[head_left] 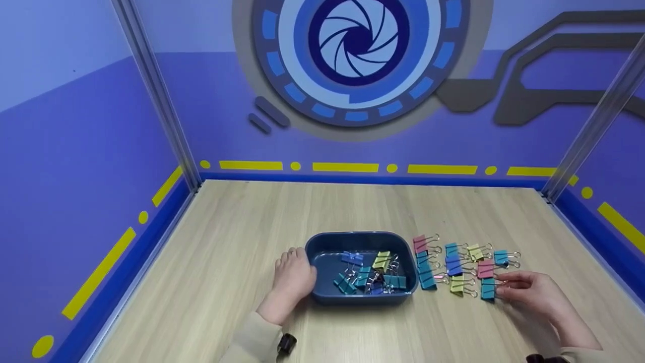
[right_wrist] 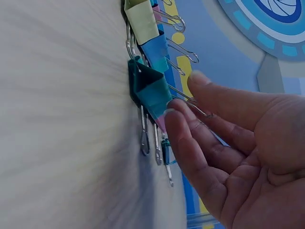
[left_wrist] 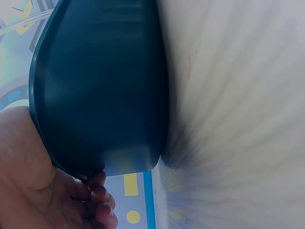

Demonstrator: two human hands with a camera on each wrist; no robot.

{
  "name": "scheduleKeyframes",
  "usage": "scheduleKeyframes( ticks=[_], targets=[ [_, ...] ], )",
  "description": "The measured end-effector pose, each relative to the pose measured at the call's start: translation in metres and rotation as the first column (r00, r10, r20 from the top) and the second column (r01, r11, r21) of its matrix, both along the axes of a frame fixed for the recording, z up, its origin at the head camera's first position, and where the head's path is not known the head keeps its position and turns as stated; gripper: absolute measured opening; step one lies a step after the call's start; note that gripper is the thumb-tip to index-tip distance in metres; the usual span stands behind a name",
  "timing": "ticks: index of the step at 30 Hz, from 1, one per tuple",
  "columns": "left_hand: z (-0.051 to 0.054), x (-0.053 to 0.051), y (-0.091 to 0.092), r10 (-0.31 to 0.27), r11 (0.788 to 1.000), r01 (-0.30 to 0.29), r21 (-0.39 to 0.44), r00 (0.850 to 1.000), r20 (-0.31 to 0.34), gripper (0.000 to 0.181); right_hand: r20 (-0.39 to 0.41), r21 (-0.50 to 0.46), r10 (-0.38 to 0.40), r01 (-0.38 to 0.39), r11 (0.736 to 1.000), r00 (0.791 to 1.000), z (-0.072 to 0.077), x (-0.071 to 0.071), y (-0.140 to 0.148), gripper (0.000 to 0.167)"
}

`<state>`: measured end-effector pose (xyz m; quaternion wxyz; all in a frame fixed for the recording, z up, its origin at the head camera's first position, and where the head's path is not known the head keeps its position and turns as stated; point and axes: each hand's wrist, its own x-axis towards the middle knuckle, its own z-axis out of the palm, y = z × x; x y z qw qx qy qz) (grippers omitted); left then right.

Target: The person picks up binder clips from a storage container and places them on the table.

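A dark blue plastic bin (head_left: 360,299) stands on the table with several colored binder clips inside, among them a yellow clip (head_left: 381,260) and a blue-violet clip (head_left: 352,258). My left hand (head_left: 295,275) grips the bin's left rim; in the left wrist view its fingers (left_wrist: 99,194) curl at the corner, and the thumb is hidden. To the bin's right, more binder clips lie in uneven columns. At the nearest teal clip (right_wrist: 155,95), my right hand (head_left: 536,292) has thumb and fingers apart around the wire handles, a fingertip touching the clip.
Beside the bin stand a red clip (head_left: 420,244) and a teal clip (head_left: 427,278). Farther right are a blue clip (head_left: 453,264), a yellow clip (head_left: 457,285) and a pink-red clip (head_left: 486,269). Patterned panels (head_left: 211,111) wall in the wooden table (head_left: 242,217) at the back and sides.
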<state>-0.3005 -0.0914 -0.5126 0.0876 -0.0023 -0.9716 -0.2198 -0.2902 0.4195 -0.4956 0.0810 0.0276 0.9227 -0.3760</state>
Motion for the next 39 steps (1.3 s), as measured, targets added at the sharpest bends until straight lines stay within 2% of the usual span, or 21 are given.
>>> scheduleKeyframes(
  ticks=[4,8,12,15,17,20,23,27,33,39],
  targets=[
    [0.001,0.0,0.0,0.0,1.0,0.0,0.004,1.0,0.004,0.037,-0.064,0.115,-0.029,0.036,0.993,0.998,0.014,0.001,-0.004,0.064],
    [0.001,0.001,0.0,-0.004,1.0,0.004,0.003,1.0,-0.004,0.033,-0.207,0.184,-0.039,0.079,0.98,0.977,0.03,0.004,-0.018,0.062],
    [0.001,0.001,-0.001,-0.005,1.0,0.005,-0.003,1.0,-0.013,0.029,-0.29,0.12,-0.013,0.05,0.992,0.957,0.041,0.002,-0.046,0.052],
    [0.001,0.001,-0.001,-0.001,1.0,0.0,-0.006,1.0,-0.018,0.029,-0.296,0.031,0.051,-0.044,0.999,0.954,0.046,-0.004,-0.07,0.044],
    [0.001,0.001,-0.001,-0.001,1.0,0.0,-0.007,1.0,-0.018,0.029,-0.284,-0.041,0.1,-0.116,0.992,0.954,0.046,-0.008,-0.087,0.04],
    [0.0,0.001,-0.001,0.0,1.0,0.0,-0.006,1.0,-0.013,0.032,-0.274,-0.133,0.188,-0.231,0.964,0.943,0.045,-0.017,-0.112,0.039],
    [0.001,0.0,-0.001,0.0,1.0,0.0,-0.005,1.0,-0.004,0.033,-0.297,-0.181,0.289,-0.35,0.919,0.91,0.041,-0.026,-0.139,0.037],
    [0.001,0.0,-0.001,-0.002,1.0,0.002,-0.007,1.0,-0.003,0.034,-0.312,-0.182,0.409,-0.476,0.86,0.858,0.035,-0.038,-0.175,0.036],
    [0.002,0.0,0.0,-0.003,1.0,0.003,-0.004,1.0,0.003,0.036,-0.296,-0.141,0.518,-0.573,0.807,0.802,0.02,-0.05,-0.22,0.031],
    [0.002,0.001,-0.001,-0.005,1.0,0.005,-0.011,1.0,-0.014,0.034,-0.284,-0.071,0.607,-0.648,0.758,0.742,0.011,-0.057,-0.25,0.031]
  ],
)
